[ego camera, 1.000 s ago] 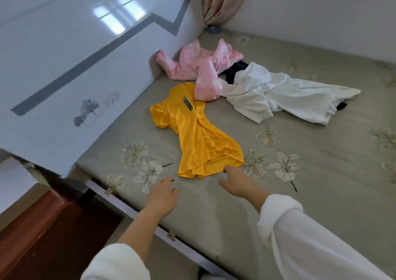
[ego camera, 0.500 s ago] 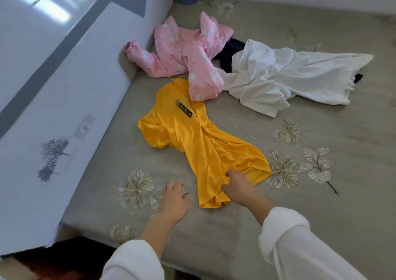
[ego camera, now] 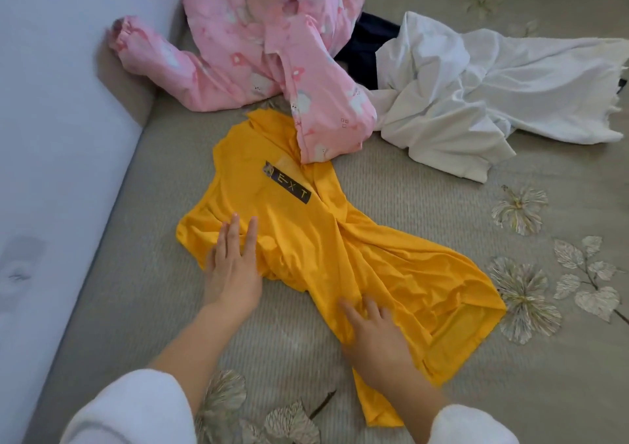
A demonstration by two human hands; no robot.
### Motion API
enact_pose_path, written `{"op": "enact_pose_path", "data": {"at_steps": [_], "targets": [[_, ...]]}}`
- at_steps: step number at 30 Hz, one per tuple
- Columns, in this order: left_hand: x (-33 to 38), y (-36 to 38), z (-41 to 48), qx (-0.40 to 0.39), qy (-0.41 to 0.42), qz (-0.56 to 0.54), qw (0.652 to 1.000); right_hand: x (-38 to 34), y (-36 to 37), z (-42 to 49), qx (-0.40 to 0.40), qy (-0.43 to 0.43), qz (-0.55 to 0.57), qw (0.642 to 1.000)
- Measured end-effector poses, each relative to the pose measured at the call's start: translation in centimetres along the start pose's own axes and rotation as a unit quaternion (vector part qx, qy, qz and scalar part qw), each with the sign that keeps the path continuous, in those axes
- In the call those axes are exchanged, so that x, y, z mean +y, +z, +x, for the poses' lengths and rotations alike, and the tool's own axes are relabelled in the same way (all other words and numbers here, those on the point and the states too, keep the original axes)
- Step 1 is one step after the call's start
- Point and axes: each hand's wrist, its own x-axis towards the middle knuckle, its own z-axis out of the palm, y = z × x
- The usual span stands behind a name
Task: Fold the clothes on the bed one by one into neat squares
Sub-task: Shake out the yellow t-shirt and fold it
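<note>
on the bed (ego camera: 425, 205), pink garment (ego camera: 316, 103) overlaps yellow shirt (ego camera: 306, 239); left hand (ego camera: 233, 273), right hand (ego camera: 374, 334) press shirt, fingers (ego camera: 251, 236) flat.

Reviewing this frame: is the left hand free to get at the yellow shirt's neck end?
Probably only partly. The left hand rests flat on the yellow shirt with nothing between it and the neck end, but the pink garment lies over that end.

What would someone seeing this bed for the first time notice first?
The bright yellow T-shirt lying crumpled on the bed, with the left hand flat on its sleeve and the right hand on its lower part. Behind it, a pink garment overlaps its collar, and a white garment sprawls to the right.
</note>
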Motion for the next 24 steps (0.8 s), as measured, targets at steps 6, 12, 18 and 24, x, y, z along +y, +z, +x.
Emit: {"op": "enact_pose_path", "data": {"at_steps": [6,12,18,24], "targets": [[-0.1,0.7,0.9,-0.127,0.115,0.15,0.974,2.4,-0.3,0.1,0.015,0.014,-0.074,0.997],[3.3,3.2,-7.0,-0.371,0.124,-0.106,0.914,11.0,-4.6,-1.1,0.067,0.138,-0.175,0.973],[7.6,3.8,-11.7,-0.49,0.098,-0.358,0.789,12.4,-5.1,-2.1,0.175,0.226,-0.042,0.957],[2.1,3.2,-7.4,0.09,-0.198,-0.258,0.941,2.2,0.1,-5.6,0.196,-0.023,0.158,0.968]]}}
